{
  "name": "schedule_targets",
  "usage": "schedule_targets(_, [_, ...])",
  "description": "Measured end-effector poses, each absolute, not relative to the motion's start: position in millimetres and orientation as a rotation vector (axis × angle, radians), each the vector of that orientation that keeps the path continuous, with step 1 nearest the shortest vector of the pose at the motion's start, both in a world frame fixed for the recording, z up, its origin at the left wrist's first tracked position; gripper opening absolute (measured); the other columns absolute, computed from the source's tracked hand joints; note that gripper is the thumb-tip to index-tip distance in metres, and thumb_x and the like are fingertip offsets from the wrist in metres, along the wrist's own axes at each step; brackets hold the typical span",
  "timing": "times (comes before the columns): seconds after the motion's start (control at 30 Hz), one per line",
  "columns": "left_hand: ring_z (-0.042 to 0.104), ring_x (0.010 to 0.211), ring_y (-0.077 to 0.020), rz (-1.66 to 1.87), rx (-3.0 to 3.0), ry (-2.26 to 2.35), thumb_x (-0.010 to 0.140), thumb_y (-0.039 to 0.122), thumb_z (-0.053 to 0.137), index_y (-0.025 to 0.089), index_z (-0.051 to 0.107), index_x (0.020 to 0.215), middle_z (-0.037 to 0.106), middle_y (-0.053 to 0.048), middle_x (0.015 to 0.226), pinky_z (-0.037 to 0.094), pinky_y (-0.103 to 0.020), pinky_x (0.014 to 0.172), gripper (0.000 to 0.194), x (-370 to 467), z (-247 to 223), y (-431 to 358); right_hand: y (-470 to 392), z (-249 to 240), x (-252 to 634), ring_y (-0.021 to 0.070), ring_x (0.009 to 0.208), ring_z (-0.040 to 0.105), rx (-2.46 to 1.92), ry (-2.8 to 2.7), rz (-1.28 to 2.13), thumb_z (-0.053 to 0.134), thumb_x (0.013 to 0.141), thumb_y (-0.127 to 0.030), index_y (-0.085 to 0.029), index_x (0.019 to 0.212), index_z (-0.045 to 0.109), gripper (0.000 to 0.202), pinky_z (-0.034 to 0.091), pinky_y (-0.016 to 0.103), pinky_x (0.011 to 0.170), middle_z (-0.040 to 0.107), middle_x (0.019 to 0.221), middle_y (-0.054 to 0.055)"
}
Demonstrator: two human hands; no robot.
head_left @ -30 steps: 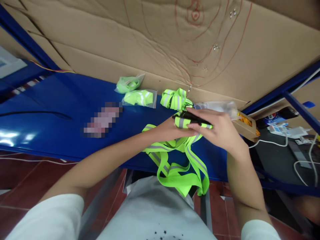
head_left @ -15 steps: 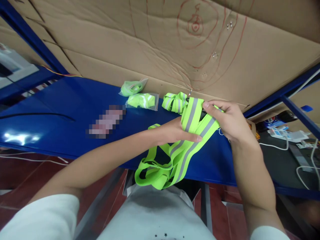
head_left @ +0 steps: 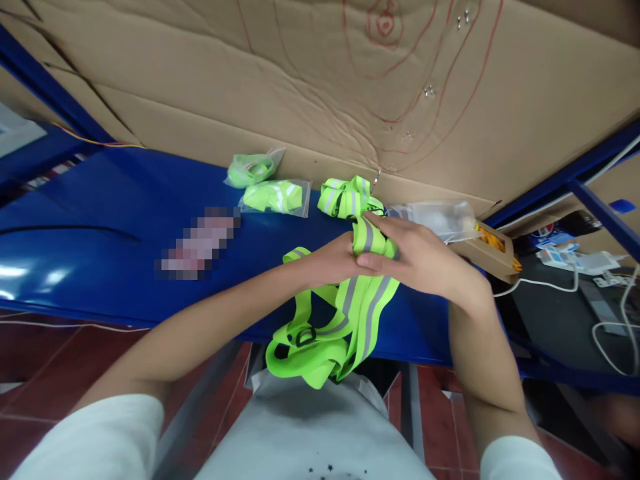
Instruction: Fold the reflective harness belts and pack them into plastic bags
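A neon green reflective strap (head_left: 373,313) with a grey stripe runs from both hands down to the table's front edge, where its loose loops and a black buckle (head_left: 305,335) lie. My left hand (head_left: 345,259) is closed on the strap's upper part, its fingers partly hidden behind the band. Over the same folded part, my right hand (head_left: 413,250) presses the strap against the left one, fingers curled round it. Just behind the hands lies another bundled green reflective strap (head_left: 345,198).
Two clear bags with green straps, a rear bag (head_left: 253,169) and a front bag (head_left: 276,197), lie left of the bundle. An empty-looking plastic bag (head_left: 440,219) and a cardboard box (head_left: 493,250) are at right. Cardboard (head_left: 300,87) walls the back of the blue table (head_left: 100,220).
My right hand has moved left and down onto my left hand, folding the strap's upper end over. The plastic bag and box at right have come into view.
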State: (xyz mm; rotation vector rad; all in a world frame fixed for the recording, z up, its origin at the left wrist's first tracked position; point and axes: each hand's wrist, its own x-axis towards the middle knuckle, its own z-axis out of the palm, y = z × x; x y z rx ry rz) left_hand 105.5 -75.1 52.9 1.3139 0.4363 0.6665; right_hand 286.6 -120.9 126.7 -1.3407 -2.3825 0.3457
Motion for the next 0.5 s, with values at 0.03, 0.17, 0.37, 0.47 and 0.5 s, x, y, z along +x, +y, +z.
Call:
schedule_targets(0.03, [0.073,0.096,-0.0238,0.663,1.287,0.431,0.066,0.027,0.094,0.016,0.072,0.098,0.076,-0.004,0.096,0.057,-0.038,0.09,0.04,104.2,53.5,-75.2,-119.7,125.6,285.4,0.0373,0.124,0.067,-1.335,-2.413,0.332,0.066,0.096,-0.059,-0.02,0.144,0.063,0.062,0.053,0.045,0.101,0.07,0.137,0.014])
schedule_targets(0.17, [0.076,0.089,-0.0246,0.506,1.025,0.321,0.067,0.03,0.095,0.016,0.073,0.099,0.079,-0.006,0.092,0.06,-0.039,0.087,0.041,98.9,53.0,-79.5,-112.2,122.1,281.7,0.0307,0.106,0.072,-1.318,-2.383,0.262,0.06,0.099,-0.062,-0.019,0.13,0.07,0.054,0.052,0.037,0.089,0.077,0.117,0.012])
schedule_targets(0.37, [0.079,0.093,-0.0269,0.289,0.921,0.211,0.084,0.04,0.083,0.012,0.077,0.108,0.081,-0.016,0.103,0.062,-0.041,0.089,0.037,95.6,38.2,-79.4,-104.0,115.5,272.9,0.0125,0.05,0.054,-1.432,-2.143,0.408,0.056,0.099,-0.066,-0.02,0.069,0.062,0.055,0.038,0.027,0.057,0.055,0.052,-0.003])
schedule_targets(0.47, [0.078,0.091,-0.0247,0.289,1.017,0.204,0.083,0.038,0.086,0.014,0.074,0.122,0.081,-0.014,0.1,0.062,-0.039,0.088,0.047,91.4,36.2,-73.4,-97.9,108.8,271.5,0.0096,0.042,0.042,-1.452,-2.074,0.572,0.055,0.097,-0.07,-0.02,0.057,0.053,0.064,0.033,0.027,0.051,0.041,0.04,-0.005])
schedule_targets(0.5, [0.078,0.092,-0.0244,0.277,1.055,0.199,0.082,0.036,0.087,0.014,0.073,0.125,0.081,-0.013,0.101,0.061,-0.039,0.089,0.05,89.5,36.8,-70.9,-95.8,107.3,271.4,0.0094,0.044,0.042,-1.45,-2.056,0.576,0.056,0.097,-0.071,-0.02,0.056,0.054,0.065,0.032,0.027,0.051,0.042,0.041,-0.005])
